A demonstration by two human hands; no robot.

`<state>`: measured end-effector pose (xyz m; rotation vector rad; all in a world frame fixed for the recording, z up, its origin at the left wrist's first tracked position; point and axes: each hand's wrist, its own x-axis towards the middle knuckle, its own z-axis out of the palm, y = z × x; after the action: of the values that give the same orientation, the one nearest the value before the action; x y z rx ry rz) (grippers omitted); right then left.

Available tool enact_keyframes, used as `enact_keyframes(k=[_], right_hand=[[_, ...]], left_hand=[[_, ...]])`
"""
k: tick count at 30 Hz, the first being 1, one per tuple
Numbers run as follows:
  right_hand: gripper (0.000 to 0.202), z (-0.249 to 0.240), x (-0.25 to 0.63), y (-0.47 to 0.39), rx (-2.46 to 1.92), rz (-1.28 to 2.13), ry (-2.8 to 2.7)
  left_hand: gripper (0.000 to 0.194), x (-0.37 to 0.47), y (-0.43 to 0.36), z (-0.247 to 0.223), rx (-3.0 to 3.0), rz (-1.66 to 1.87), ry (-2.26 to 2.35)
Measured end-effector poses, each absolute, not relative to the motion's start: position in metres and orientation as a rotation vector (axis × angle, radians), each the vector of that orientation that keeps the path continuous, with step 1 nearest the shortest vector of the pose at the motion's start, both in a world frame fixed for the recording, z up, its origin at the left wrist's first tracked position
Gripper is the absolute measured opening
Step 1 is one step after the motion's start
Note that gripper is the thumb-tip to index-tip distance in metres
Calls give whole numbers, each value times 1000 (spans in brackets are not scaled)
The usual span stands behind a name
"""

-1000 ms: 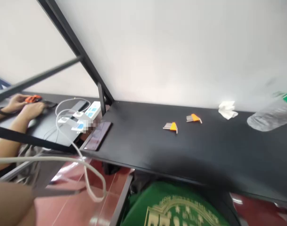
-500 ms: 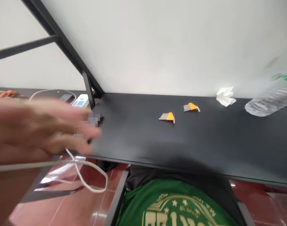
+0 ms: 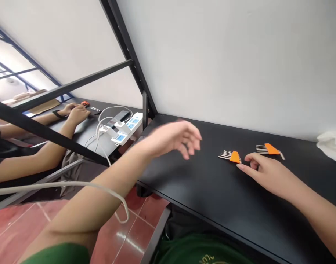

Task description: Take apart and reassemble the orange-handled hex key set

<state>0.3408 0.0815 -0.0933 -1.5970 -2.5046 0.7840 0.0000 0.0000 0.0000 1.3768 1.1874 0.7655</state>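
Two hex key sets in orange holders lie on the black table (image 3: 184,190). My right hand (image 3: 257,168) is at the nearer hex key set (image 3: 235,157), its thumb and forefinger beside the orange holder's right end, apart from each other. Just behind that hand is the farther hex key set (image 3: 268,149). Over the left part of the table hangs my left hand (image 3: 181,137), palm turned down, fingers loosely curled and apart, with nothing in it. A white cable (image 3: 101,187) runs across in front of my left forearm.
A crumpled white tissue (image 3: 331,145) lies at the right. Left of the black frame post (image 3: 137,77) are a white power strip (image 3: 129,128) with plugs, a phone (image 3: 121,116) and another person's hands (image 3: 78,112) at the adjoining table.
The view has turned to the left. My left hand has moved from the far left to above the table, and my right hand has come in beside the nearer hex key set.
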Motion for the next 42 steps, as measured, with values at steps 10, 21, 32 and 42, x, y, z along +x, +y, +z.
enact_keyframes(k=[10,21,32,42], right_hand=[[20,-100,316,57,-1426,526,-2570],[21,-107,320,60,-1414,701,-2528],[25,-105,314,60,-1330,737,-2485],[16,-89,336,80,-1541,756,-2341]], left_hand=[[69,111,38,-90,2240,365,1643],[46,87,46,-96,2322,319,1461],[49,86,58,-100,2072,409,1482],[43,70,63,-103,2062,578,1599]])
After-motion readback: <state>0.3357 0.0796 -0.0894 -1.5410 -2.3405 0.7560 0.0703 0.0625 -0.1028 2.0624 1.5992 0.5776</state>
